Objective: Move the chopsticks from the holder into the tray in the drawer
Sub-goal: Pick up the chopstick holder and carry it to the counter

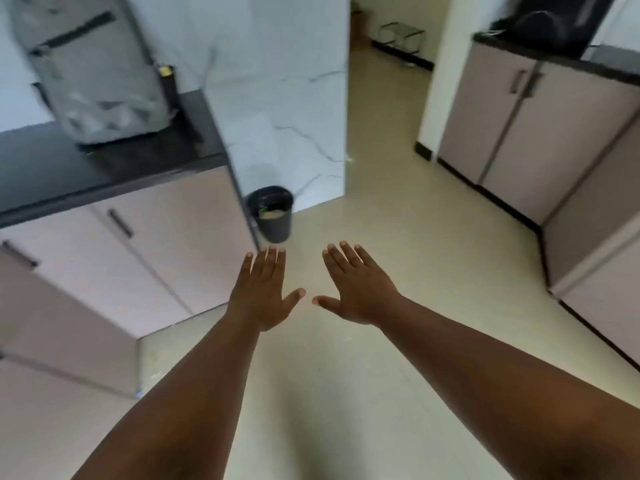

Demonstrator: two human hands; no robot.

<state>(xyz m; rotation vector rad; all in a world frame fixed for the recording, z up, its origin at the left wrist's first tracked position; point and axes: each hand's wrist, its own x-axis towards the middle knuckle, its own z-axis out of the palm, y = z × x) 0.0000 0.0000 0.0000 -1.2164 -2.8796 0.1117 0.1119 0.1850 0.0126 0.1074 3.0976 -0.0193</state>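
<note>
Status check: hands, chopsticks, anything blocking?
Left hand open, right hand open, both empty. Chopsticks, holder, drawer tray not in view. Black bin on floor ahead.

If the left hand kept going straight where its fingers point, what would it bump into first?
Probably the black bin. The left hand is flat and open, its fingers aimed just under the bin on the floor. Depth is hard to judge, so it might pass above it and reach the marble wall instead.

You are looking at a scene where nothing is showing readable text: no label, brand, number or sign is legible on any surface here.
</note>
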